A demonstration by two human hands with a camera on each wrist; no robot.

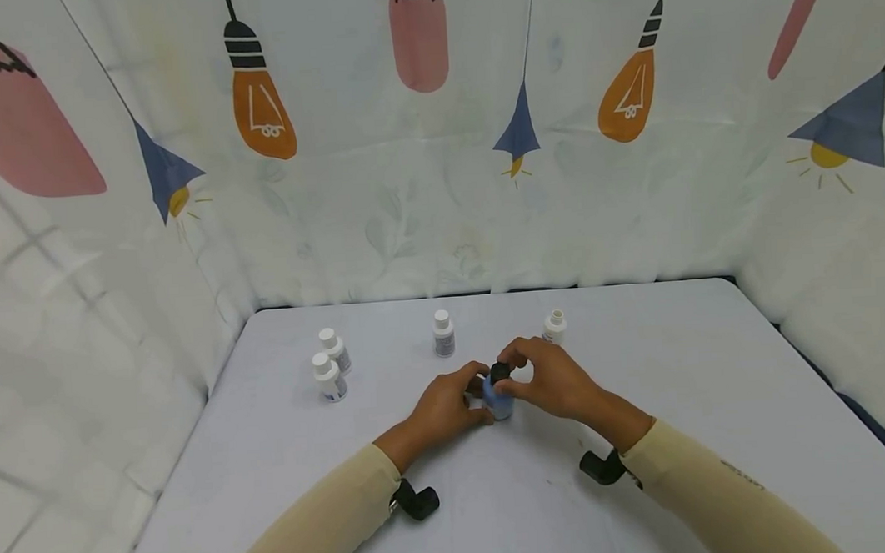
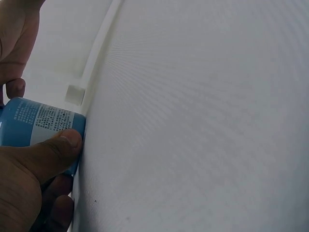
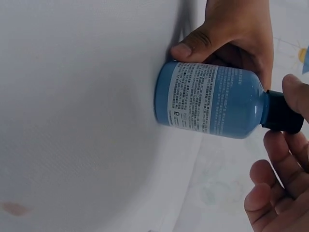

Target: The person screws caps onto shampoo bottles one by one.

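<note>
A blue bottle (image 3: pixel 212 99) with a printed label stands upright on the table between both hands. My left hand (image 1: pixel 445 406) grips its lower body, the thumb (image 2: pixel 67 145) pressed along the label near the base. From the other side my right hand (image 1: pixel 553 379) pinches the black cap (image 3: pixel 282 112) between thumb and fingers. The cap sits on the bottle's neck. Just beyond the right hand is a small white bottle (image 1: pixel 554 325) whose neck shows no cap; its lower part is hidden by that hand.
On the white table (image 1: pixel 274 502), a capped white bottle (image 1: pixel 443 335) stands behind the hands. Two more, a rear white bottle (image 1: pixel 335 349) and a front white bottle (image 1: pixel 329 378), stand close together at left. A patterned curtain (image 1: pixel 439 210) borders the table's back and sides.
</note>
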